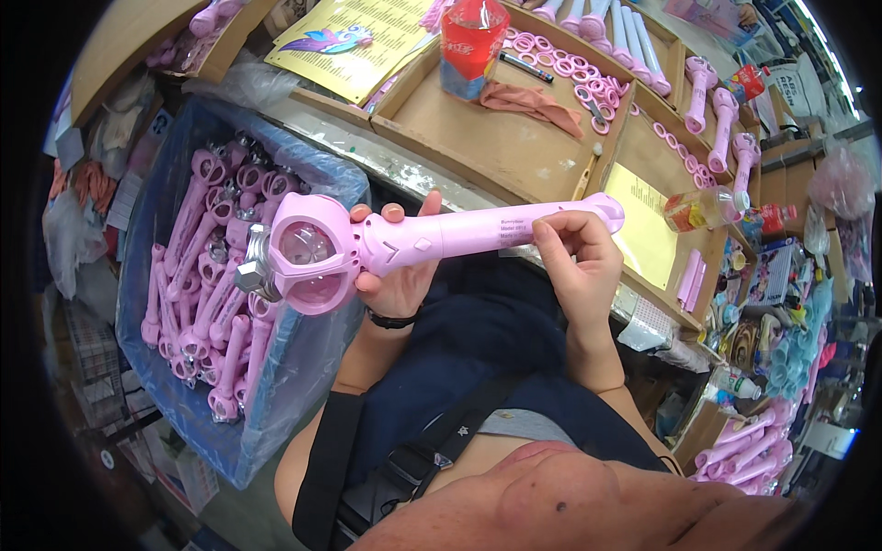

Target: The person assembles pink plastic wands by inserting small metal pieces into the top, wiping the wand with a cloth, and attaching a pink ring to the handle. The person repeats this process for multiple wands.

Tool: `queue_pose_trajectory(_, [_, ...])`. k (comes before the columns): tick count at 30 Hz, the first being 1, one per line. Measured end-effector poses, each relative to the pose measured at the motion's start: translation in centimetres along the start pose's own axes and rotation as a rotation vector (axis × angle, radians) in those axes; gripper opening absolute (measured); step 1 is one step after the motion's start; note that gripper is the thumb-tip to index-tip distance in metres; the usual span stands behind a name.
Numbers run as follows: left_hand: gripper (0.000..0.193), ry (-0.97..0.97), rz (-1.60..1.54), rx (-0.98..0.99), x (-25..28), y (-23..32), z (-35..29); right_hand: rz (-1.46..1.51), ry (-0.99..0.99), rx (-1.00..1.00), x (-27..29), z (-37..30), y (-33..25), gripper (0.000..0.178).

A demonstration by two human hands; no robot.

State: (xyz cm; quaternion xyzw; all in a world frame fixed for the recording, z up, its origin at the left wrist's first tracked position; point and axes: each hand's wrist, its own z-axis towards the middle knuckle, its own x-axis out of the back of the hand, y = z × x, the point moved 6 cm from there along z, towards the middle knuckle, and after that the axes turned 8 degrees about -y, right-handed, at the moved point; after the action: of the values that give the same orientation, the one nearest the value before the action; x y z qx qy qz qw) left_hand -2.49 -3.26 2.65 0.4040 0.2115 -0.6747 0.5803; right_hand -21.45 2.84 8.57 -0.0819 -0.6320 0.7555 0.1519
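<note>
A pink toy wand (469, 231) lies level across in front of me, its round, clear-windowed head with a silver tip to the left. My left hand (407, 290) supports it from beneath, fingers and thumb wrapped round the neck just behind the head. Farther along the handle, near some small dark print, my right hand (588, 268) has its thumb and fingertips closed against the wand. Its other fingers are curled, and whether anything small sits under the fingertips cannot be seen.
Left of me, a bin lined with blue plastic (285, 395) holds many similar wands. Ahead, a cardboard tray (432, 138) bears a red-wrapped bottle (474, 50), an orange cloth (533, 106), a marker (526, 67) and pink rings (602, 92). A yellow sheet (638, 225) lies to the right.
</note>
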Motion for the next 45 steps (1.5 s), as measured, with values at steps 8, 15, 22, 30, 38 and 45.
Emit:
queue_pose_trajectory(8, [0.065,0.021,-0.041,0.009,0.1,0.0,-0.3,-0.044,-0.005,0.039,0.1,-0.1,0.1,0.008])
queue_pose_trajectory(15, [0.066,0.015,-0.041,0.008,-0.1,-0.1,-0.2,-0.231,0.001,0.046,-0.2,-0.4,-0.4,0.018])
queue_pose_trajectory(22, [0.068,-0.038,0.077,-0.019,-0.4,1.4,0.6,-0.664,0.051,-0.073,2.8,0.2,0.1,0.062])
queue_pose_trajectory(30, [0.079,-0.363,0.109,0.243,-3.2,2.3,5.6,-0.294,-0.909,-0.096,0.3,0.1,4.0,0.043])
queue_pose_trajectory(38, [0.065,0.173,1.179,-0.077,-1.6,-2.1,6.9,-0.599,-0.032,0.158,-4.5,-0.9,4.8,0.036])
queue_pose_trajectory(45, [0.045,0.282,0.791,0.005,1.6,-2.5,5.6,0.078,-0.493,-0.229,-5.5,-3.3,7.1,0.036])
